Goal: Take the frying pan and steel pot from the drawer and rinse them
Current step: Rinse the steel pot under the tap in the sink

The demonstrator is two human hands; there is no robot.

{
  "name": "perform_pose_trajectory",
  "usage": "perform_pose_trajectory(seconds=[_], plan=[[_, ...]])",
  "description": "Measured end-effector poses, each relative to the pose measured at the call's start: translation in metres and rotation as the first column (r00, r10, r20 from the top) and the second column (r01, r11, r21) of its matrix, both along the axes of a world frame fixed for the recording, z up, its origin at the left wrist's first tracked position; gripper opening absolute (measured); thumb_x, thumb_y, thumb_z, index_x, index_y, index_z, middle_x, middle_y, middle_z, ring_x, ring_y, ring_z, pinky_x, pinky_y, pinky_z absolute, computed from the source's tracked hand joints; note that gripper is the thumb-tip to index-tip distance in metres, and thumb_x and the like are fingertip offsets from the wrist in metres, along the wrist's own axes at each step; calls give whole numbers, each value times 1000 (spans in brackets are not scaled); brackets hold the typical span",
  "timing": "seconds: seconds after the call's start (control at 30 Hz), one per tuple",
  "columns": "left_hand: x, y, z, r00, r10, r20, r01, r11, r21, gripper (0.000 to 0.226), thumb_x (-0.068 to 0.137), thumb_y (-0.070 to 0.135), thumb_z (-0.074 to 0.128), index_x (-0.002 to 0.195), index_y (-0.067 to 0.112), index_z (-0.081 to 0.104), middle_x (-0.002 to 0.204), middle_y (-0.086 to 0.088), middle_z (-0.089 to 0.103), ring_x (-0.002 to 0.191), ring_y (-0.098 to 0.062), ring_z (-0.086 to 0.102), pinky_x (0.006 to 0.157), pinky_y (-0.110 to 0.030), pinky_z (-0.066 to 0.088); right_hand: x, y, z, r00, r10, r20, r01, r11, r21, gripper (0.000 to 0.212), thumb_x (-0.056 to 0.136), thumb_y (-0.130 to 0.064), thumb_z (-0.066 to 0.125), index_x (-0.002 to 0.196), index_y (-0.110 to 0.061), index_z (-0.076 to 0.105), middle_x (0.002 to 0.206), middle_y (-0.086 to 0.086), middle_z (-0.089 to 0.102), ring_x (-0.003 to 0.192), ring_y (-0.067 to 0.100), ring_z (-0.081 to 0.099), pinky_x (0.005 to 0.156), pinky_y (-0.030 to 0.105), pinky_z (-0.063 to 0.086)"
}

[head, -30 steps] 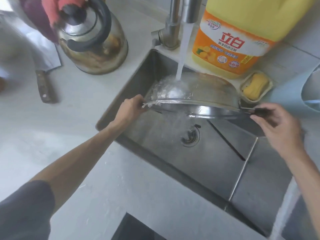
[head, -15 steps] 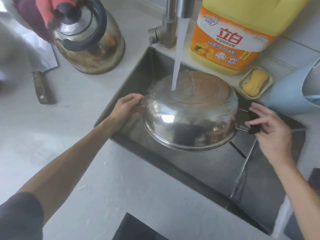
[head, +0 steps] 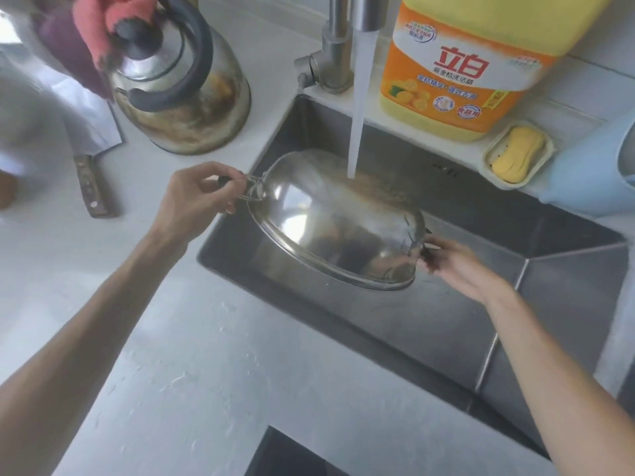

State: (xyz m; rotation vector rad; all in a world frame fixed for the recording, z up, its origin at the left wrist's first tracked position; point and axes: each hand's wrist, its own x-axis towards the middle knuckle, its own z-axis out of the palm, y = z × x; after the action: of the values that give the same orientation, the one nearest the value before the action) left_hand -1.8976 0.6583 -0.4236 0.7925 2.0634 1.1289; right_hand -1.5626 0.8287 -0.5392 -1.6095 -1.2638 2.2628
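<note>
Head view: steel pot [head: 338, 221] upturned over sink [head: 567, 280], under tap stream.
Left hand [head: 197, 197]: clamps 10 o'clock handle.
Right hand [head: 453, 266]: clamps 4 o'clock handle.

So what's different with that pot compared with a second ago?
The steel pot has been turned: a second ago it was held nearly level with its bottom up under the water; now it is tipped, its outside facing the camera. The left hand and right hand still hold its two handles. The tap still runs onto its bottom, and the kettle hasn't moved.
</note>
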Motion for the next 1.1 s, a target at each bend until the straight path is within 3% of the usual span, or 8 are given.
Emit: perform_pose_trajectory(seconds=[0.17, 0.37, 0.6, 0.8, 0.87, 0.93, 1.0, 1.1], plan=[[-1, -26, -39, 994, -40, 104, 48, 996, -81, 2, 86, 17, 66, 85, 19, 67, 77, -11, 65, 67, -16, 63, 74, -24, 50, -4, 33, 33, 999, 33, -15, -30, 978, 205, 29, 95, -1, 39, 105, -11, 64, 81, -2, 73, 74, 8, 65, 63, 20, 47], [5, -27, -59, 988, -137, 66, 144, 983, -111, 13, 80, 26, 72, 86, 17, 67, 91, -15, 69, 84, -24, 62, 87, -47, 47, 2, 42, 80, 978, 161, 132, -208, 751, 627, 24, 89, -7, 57, 109, -20, 63, 99, -20, 61, 83, -25, 55, 73, -6, 37], [-6, -3, -28, 949, -212, -233, 224, 974, 26, 30, 84, 13, 69, 82, 42, 66, 77, 25, 68, 71, -1, 61, 80, -19, 48, 14, 19, 48, 995, 4, 98, -62, 797, 600, 24, 83, 4, 63, 74, -18, 56, 71, -23, 68, 70, -7, 61, 72, 8, 47], [9, 6, 18, 880, -377, -289, 390, 921, -13, 26, 83, 32, 67, 106, 42, 64, 71, 16, 67, 59, 0, 58, 74, -7, 44, 13, 6, 8, 989, 95, 112, -130, 922, 366, 13, 89, 1, 56, 102, 0, 56, 87, 6, 64, 78, 18, 59, 67, 18, 51], [9, 6, 16, 927, -312, -209, 320, 947, 6, 22, 85, 26, 67, 98, 44, 67, 65, 8, 68, 55, -3, 60, 71, -12, 48, 11, 9, 7, 982, 143, 127, -178, 926, 334, 24, 91, -1, 53, 114, 4, 54, 98, 12, 60, 83, 19, 58, 66, 18, 49], [4, 1, 3, 956, -255, -144, 253, 967, -33, 20, 86, 20, 66, 93, 39, 68, 61, 7, 68, 55, -5, 61, 74, -23, 52, 7, 14, 16, 982, 113, 152, -163, 915, 370, 21, 94, -5, 50, 113, -2, 58, 94, 13, 59, 66, 4, 58, 58, 12, 46], [1, -9, -17, 952, -279, -124, 258, 953, -161, 20, 88, 20, 64, 92, 39, 66, 65, 4, 69, 59, -6, 63, 81, -39, 54, 2, 24, 32, 983, 41, 179, -124, 865, 486, 21, 94, -6, 50, 112, -8, 61, 87, 1, 64, 56, -9, 56, 55, 6, 45], [7, -24, -51, 928, -367, -60, 332, 891, -310, 18, 86, 30, 64, 83, 46, 59, 68, 6, 69, 61, -9, 63, 82, -49, 53, -4, 36, 65, 989, 30, 142, -117, 744, 657, 23, 92, -12, 53, 102, -27, 66, 92, -21, 65, 76, -16, 58, 69, 3, 43]])
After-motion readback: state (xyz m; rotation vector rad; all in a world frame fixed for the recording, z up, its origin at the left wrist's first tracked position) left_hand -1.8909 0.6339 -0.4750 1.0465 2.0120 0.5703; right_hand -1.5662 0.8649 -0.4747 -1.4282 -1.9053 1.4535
